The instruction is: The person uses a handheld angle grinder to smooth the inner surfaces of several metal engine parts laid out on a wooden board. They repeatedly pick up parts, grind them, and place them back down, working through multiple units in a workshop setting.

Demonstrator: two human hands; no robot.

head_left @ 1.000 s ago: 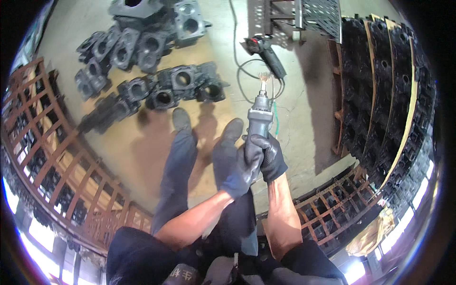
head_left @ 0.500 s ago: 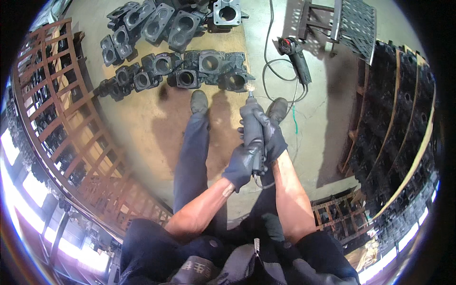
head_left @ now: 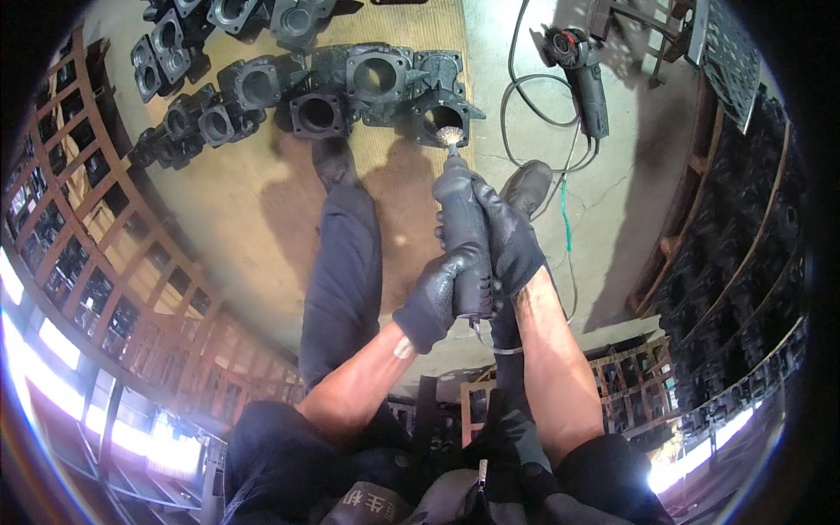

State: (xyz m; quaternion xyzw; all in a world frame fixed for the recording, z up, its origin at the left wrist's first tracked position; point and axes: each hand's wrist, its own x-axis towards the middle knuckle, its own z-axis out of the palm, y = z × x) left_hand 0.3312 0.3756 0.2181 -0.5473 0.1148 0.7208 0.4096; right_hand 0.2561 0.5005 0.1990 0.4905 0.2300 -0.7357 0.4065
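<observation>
Both my hands wear black gloves and grip a dark straight grinder pointing away from me. Its rear end is wrapped by my left hand, while my right hand closes round the body farther forward, on the right side. A small tan wire brush sits on the tip. This brush overlaps the near edge of the bore in a dark cast metal housing, the rightmost of the front row; whether they touch I cannot tell. A cord leaves the grinder's back end.
Several similar housings stand along a wooden board. An angle grinder with a looped cable lies on the concrete at right. Brown metal racks flank me on the left, and stacked dark castings on the right. My shoes are close behind the housings.
The grinder's brush has come from beside the rightmost housing to the near edge of its bore. The view has shifted, and the front housings look larger. Both hands keep their hold.
</observation>
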